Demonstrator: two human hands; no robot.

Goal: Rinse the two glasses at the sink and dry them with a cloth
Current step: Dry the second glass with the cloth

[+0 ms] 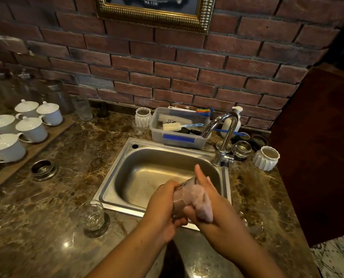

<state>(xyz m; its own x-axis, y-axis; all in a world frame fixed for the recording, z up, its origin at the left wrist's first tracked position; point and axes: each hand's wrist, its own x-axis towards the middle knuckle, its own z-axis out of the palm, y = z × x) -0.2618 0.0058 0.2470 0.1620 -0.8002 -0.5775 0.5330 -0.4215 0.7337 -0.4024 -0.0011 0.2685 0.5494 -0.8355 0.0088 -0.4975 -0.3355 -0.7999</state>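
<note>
Glassware counts two pieces. Our left hand curls round the first glass, over the sink by its near rim. Our right hand grips the single pink cloth against it. The second glass stands on the counter, just left of the sink.

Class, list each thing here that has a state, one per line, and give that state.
held glass, tilted over the sink, gripped by left hand
cloth, pressed against it, held by right hand
second glass, standing untouched on counter
tap, no water visible
white cups, lids on
</note>
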